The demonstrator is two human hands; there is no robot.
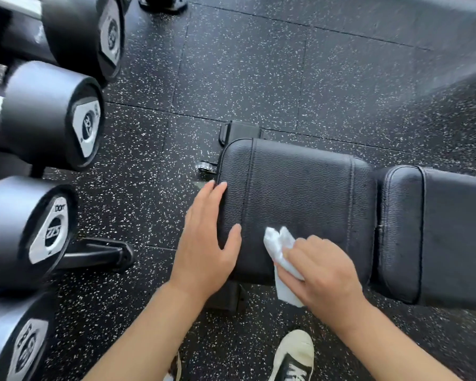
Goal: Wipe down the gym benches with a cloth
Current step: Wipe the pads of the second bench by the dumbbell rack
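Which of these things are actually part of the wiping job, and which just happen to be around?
In use: white cloth, gripped by the right hand; black seat pad; left hand resting on its edge.

Just around: dumbbells; backrest pad; sneaker.

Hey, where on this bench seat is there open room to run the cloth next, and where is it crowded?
The seat pad is bare from the white cloth up to its far edge, between the two stitched seams. The back pad to the right is bare too. The near-left corner is crowded: the left hand rests there and the right hand holds the cloth.
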